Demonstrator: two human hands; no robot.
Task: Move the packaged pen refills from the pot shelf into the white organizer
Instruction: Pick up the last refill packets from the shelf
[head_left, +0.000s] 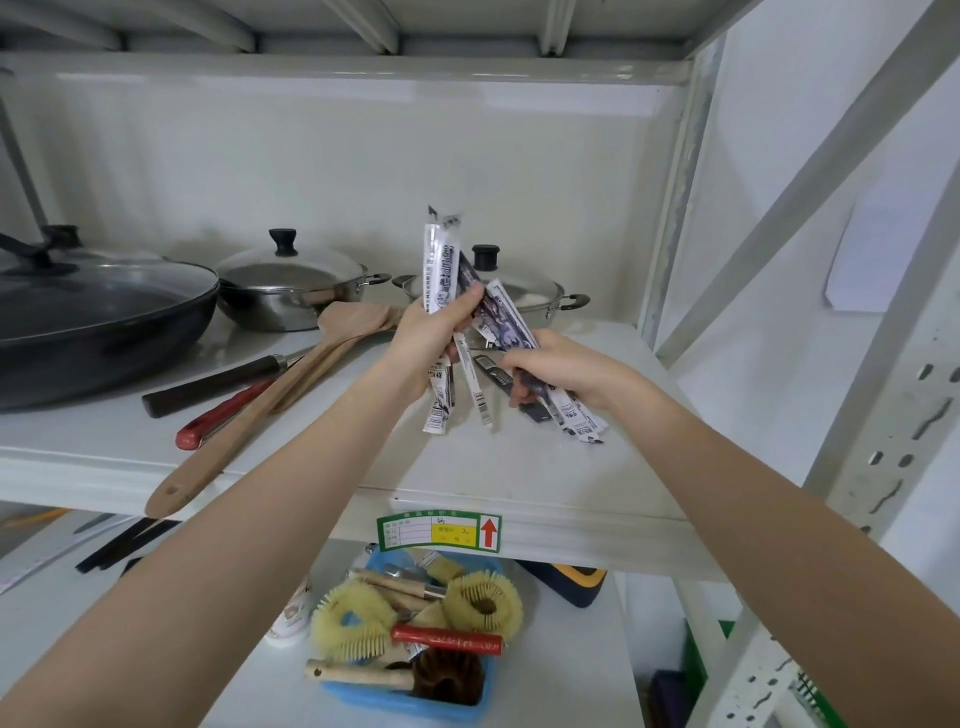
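Both my hands hold packaged pen refills above the pot shelf (519, 467). My left hand (436, 338) grips an upright fan of long white printed refill packs (441, 265), whose lower ends hang below my fist. My right hand (556, 369) is closed on another bunch of refill packs (506, 322), purple and white, slanting from upper left to lower right. One dark pack (491, 366) lies on the shelf between my hands. The white organizer is not in view.
A black wok (93, 322) with a glass lid and two steel pots (291, 291) stand at the back of the shelf. Wooden spatulas (291, 374), a knife and a red-handled tool lie at the left. Below, a blue basket (410, 696) holds brushes.
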